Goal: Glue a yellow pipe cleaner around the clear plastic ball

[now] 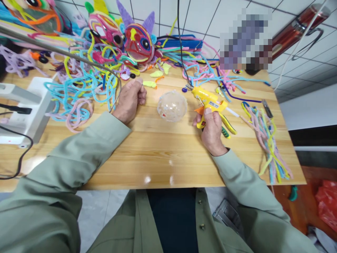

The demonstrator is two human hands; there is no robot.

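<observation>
Spreading across the view, the wooden table (158, 151) has its near edge by the person's body and its right edge slanting down past a bundle of fuzzy stems (272, 147). Bare wood runs between the forearms, from the near edge up to the clear rounded piece (172, 107).

A tangled heap of fuzzy stems (86, 88) crowds the back and left, with decorated faces among it; a white device (37, 105) blocks the left side, and a red flask (295, 31) stands at the back right. A black cord (181, 45) hangs down to the glue gun's front end.

The right hand (212, 130) is closed around the yellow glue gun (209, 100), just right of the clear rounded piece, with pliers (228, 124) beside it. The left hand (131, 100) is loosely curled at the heap's edge; whether it holds anything, I cannot tell.
</observation>
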